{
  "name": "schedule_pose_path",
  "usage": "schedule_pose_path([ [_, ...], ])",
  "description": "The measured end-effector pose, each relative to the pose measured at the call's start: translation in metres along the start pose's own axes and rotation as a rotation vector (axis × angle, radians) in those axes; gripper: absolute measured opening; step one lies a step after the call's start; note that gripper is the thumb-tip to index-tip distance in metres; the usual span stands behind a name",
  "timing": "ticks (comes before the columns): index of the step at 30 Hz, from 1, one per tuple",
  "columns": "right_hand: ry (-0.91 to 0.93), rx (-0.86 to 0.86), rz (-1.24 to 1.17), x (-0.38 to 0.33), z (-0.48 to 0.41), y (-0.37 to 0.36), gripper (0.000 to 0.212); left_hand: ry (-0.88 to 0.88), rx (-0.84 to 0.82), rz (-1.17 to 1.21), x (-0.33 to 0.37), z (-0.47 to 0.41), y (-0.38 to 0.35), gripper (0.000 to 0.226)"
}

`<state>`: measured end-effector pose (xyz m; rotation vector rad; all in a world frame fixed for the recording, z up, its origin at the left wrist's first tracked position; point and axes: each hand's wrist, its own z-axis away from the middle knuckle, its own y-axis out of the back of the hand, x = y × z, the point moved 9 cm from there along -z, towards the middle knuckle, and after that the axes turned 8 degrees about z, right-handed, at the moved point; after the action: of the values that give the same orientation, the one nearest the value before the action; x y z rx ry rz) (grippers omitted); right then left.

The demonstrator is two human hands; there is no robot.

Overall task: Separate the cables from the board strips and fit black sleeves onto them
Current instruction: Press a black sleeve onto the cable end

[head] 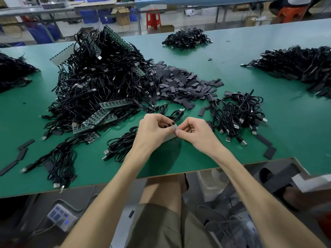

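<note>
Both hands meet over the near middle of the green table [232, 140]. My left hand [154, 129] grips a pale board strip [171, 137] whose toothed edge shows below the fingers. My right hand [195, 131] pinches the strip's right end. Black cables [176, 114] run from the strip away behind the hands. A heap of flat black sleeves [180, 83] lies just beyond. A big pile of cables on green board strips [100, 83] rises at the left.
A bundle of loose USB cables [238, 113] lies right of my hands, another bundle [121, 145] lies left. More cable piles sit at the far centre [186, 39], far right [300, 67] and left edge [12, 72]. Stray sleeves [269, 152] dot the table's front edge.
</note>
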<state>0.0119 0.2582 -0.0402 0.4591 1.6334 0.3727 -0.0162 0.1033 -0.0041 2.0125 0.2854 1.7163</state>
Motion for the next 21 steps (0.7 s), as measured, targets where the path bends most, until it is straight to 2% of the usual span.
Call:
schedule_pose_path([
  [10,-0.002,0.030,0.024,-0.001,0.002,0.003,0.014,0.040,0.071,-0.050,0.000,0.002,-0.001,0.006],
  [14,-0.021,0.054,-0.054,0.000,0.001,0.006,0.012,0.006,0.089,-0.077,-0.003,0.005,0.002,0.010],
  [18,-0.025,0.128,-0.095,0.000,0.002,0.013,0.012,-0.004,0.096,-0.304,-0.005,0.005,0.016,0.009],
  [21,-0.042,0.194,-0.181,0.002,0.002,0.019,0.012,-0.024,0.170,-0.675,-0.002,0.002,0.029,0.016],
])
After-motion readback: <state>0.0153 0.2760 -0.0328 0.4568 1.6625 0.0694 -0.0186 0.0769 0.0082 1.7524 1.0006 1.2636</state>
